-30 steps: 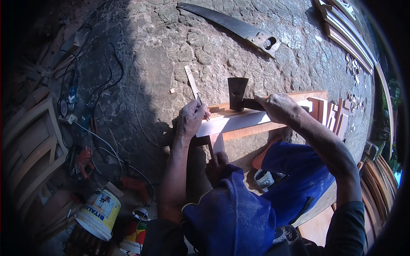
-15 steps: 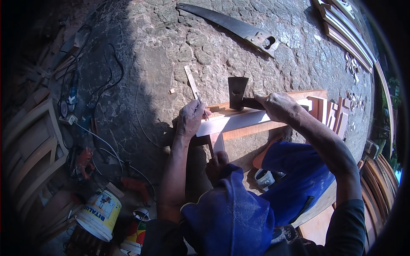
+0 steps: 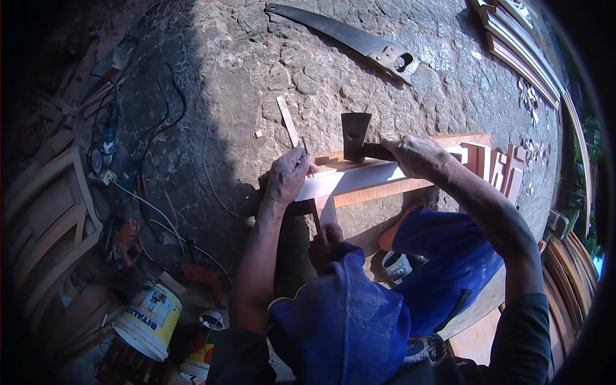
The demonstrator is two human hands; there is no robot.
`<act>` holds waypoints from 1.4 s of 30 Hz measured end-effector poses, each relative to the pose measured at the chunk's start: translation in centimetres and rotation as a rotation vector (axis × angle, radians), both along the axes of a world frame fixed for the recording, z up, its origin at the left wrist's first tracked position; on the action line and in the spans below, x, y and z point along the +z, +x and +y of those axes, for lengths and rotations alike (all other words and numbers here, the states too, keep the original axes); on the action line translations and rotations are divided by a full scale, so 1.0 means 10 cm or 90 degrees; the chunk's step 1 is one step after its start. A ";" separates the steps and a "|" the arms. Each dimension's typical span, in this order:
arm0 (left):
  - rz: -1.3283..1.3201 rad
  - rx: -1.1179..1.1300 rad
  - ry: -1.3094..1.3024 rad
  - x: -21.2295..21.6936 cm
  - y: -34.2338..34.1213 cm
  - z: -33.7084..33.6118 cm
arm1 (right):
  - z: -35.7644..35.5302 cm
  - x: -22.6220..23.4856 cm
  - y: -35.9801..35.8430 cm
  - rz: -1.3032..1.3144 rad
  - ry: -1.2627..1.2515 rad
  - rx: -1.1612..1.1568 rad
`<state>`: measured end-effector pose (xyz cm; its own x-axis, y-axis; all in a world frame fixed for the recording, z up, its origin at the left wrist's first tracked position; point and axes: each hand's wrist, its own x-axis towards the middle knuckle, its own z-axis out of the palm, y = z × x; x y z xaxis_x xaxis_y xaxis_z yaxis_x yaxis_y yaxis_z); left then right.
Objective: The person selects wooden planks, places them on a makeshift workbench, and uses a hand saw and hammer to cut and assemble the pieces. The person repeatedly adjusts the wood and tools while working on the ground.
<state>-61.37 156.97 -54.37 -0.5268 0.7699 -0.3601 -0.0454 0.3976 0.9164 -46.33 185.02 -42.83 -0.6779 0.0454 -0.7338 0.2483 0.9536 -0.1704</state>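
My left hand (image 3: 287, 176) is closed, pinching a thin dark metal rod (image 3: 305, 147) upright at the left end of a pale wooden bar (image 3: 359, 178). Whether the rod is a nail or a slim chisel cannot be made out. My right hand (image 3: 417, 156) is wrapped round the dark handle of a hatchet (image 3: 355, 136), whose flared iron head is over the bar's far side, right of my left hand. The bar lies along a browner board (image 3: 385, 192). A short wooden piece (image 3: 325, 212) runs from its left end toward me, with my bare foot (image 3: 327, 239) against it.
A handsaw (image 3: 346, 40) lies on the rough stone floor ahead, and a flat wooden strip (image 3: 287, 120) lies beyond my left hand. At left are power tools with cords, wooden frames (image 3: 54, 218) and a paint bucket (image 3: 149, 319). Long mouldings (image 3: 516, 51) and cut blocks (image 3: 507, 173) lie at right.
The hatchet and both hands have shifted only slightly; the rod stays in my left hand. The wooden pieces look almost unmoved.
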 end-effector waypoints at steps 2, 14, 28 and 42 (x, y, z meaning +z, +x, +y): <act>-0.076 0.031 0.027 -0.02 0.03 -0.01 | -0.01 0.02 -0.01 -0.008 0.003 -0.004; -0.352 0.180 0.066 -0.06 -0.03 0.02 | -0.03 -0.13 0.06 0.035 0.000 -0.018; -0.278 0.135 0.060 -0.08 -0.01 0.01 | -0.06 -0.04 0.02 0.010 0.005 -0.017; -0.240 0.105 -0.028 0.02 0.03 0.01 | -0.04 -0.17 -0.66 0.238 -0.306 -0.235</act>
